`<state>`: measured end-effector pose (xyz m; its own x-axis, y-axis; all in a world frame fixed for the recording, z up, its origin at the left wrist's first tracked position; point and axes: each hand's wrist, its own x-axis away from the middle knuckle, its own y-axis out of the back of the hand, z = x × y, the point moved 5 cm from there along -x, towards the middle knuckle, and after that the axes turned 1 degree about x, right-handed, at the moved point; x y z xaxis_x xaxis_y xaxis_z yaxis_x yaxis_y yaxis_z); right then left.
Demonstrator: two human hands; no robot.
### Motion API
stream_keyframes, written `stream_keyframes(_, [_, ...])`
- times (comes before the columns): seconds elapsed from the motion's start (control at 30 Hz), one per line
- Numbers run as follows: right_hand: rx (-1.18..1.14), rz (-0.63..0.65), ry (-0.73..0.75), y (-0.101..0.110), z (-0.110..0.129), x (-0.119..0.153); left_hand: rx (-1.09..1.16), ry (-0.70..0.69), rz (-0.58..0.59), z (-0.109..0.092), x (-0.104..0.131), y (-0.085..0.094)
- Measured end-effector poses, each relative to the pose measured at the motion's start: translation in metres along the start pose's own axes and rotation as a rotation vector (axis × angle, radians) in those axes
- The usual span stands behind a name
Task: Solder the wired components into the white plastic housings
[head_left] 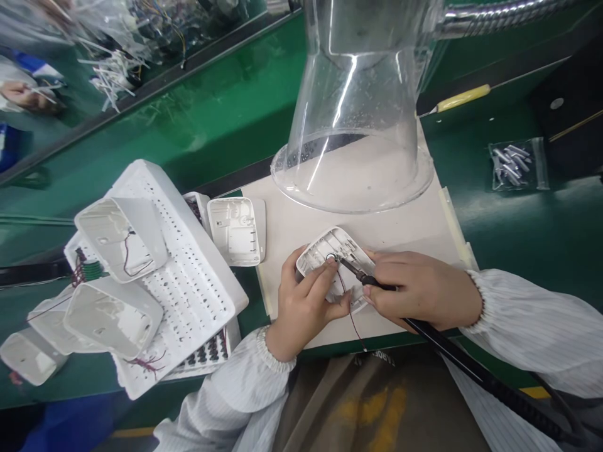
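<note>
A white plastic housing point(340, 240) lies open side up on the pale work mat. My left hand point(306, 301) grips its left edge, with fingertips pressed near a small round part point(331, 257) inside. My right hand point(419, 290) is closed around a soldering iron point(360, 274), whose tip reaches in beside that round part. Whether the tip touches it I cannot tell. A thin dark red wire point(352, 321) runs out of the housing toward the mat's front edge.
A clear fume hood point(353, 144) stands just beyond the housing. Another white housing point(237, 231) sits left, near a perforated white tray point(188, 276) bearing several white shells. At right are a bag of metal pieces point(516, 164) and a yellow-handled tool point(464, 98). A co-worker's hand point(26, 94) shows far left.
</note>
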<state>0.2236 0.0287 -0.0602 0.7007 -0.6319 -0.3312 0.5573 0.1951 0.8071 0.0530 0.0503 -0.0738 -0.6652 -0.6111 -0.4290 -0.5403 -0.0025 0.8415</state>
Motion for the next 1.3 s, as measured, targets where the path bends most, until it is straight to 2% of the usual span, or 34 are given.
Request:
stream_keyframes(0.77, [-0.005,0.007,-0.012,-0.002,0.0,0.001,0.001,0.016,0.002,0.001,0.002,-0.001])
stream_keyframes(1.13, [-0.236,-0.104,-0.008,0.005,-0.005,0.005,0.003,0.014,-0.051,0.002,0.002,0.0])
stream_keyframes(1.3, [-0.218,-0.101,-0.102,-0.001,-0.006,0.012,-0.006,0.037,-0.039,0.005,0.004,-0.002])
